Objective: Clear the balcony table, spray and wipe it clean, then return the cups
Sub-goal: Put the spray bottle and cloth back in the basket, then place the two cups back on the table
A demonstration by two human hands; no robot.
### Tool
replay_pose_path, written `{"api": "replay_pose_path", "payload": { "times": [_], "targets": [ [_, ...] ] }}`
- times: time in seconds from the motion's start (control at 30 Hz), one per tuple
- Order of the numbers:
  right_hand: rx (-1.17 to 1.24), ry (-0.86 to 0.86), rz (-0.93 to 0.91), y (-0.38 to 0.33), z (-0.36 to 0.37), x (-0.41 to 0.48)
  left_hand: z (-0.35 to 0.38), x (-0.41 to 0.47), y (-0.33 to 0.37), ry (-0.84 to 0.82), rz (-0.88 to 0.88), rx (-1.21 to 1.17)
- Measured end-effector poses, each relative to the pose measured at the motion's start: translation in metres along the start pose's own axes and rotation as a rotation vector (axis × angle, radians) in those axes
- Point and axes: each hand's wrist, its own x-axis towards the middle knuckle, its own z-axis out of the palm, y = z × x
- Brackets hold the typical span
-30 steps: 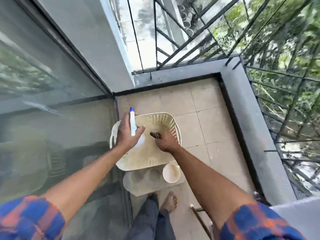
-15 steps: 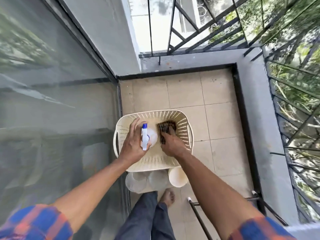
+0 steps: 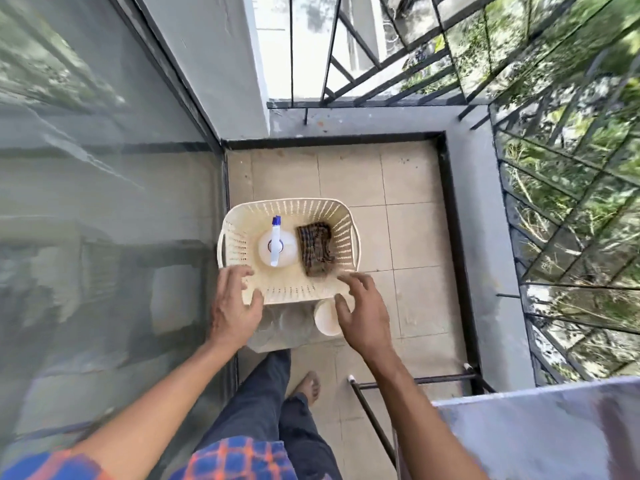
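Hands hover spread, left hand [image 3: 232,308] and right hand [image 3: 364,318] by the basket [image 3: 287,291].

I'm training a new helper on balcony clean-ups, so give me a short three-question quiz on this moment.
1. True or false: the spray bottle stands inside the basket.
2. What lies to the right of the bottle in the basket? A) a sponge B) a checked cloth C) a plate
3. Which is nearer the white cup, the left hand or the right hand?
Key: 1 true; 2 B; 3 right hand.
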Motion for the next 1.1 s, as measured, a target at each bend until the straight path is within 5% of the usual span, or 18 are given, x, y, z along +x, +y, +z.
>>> {"api": "replay_pose_path", "payload": {
  "times": [0.2, 0.4, 0.83, 1.1],
  "targets": [
    [-0.136, -0.144, 0.229, 0.033, 0.005, -0.044, 0.017, -0.045, 0.007, -0.246, 0.069, 0.013],
    [-0.312, -0.273, 0.148, 0.037, 0.041, -0.034, 0.036, -0.061, -0.001, -0.465, -0.010, 0.006],
    [-0.451, -0.253, 0.020, 0.042, 0.043, -0.022, 0.056, -0.061, -0.002, -0.551, -0.008, 0.042],
    [-0.442, -0.127, 0.200, 0.077, -0.032, -0.039, 0.092, -0.054, 0.026, -0.595, 0.201, 0.225]
  ]
}}
